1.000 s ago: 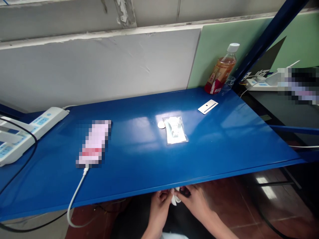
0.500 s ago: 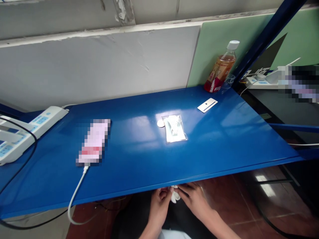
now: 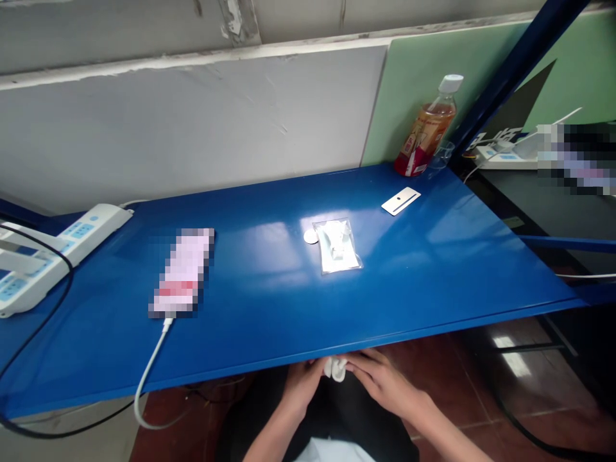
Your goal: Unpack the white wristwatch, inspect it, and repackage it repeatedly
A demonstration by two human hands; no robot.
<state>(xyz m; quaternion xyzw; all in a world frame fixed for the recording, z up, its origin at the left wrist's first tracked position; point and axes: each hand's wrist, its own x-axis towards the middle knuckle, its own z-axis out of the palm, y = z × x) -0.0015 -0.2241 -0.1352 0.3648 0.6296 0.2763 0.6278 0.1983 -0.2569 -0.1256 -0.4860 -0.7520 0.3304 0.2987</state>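
Observation:
Just below the table's front edge, my left hand [image 3: 302,380] and my right hand [image 3: 380,377] meet around a small white folded or rolled piece [image 3: 336,369]. Its exact kind does not show. Both hands have their fingers closed on it, one from each side, with the left fingertips partly hidden by the table edge. On the blue table [image 3: 260,321] beyond them lies a clear plastic packet [image 3: 339,253] with a white card and something white inside. A small round white disc [image 3: 310,237] touches or nearly touches its left side.
A phone [image 3: 181,273] with a white charging cable [image 3: 151,366] lies on the left. Farther left is a white power strip [image 3: 72,247] beside a black cable. At the back right stand a drink bottle [image 3: 427,135] and a clear cup [image 3: 441,155]; a white card [image 3: 401,201] lies nearby.
The white piece now looks rounder and more bunched, and sits slightly higher. My left hand has turned and shifted a little left; both forearms are spread wider. The things on the table stay put.

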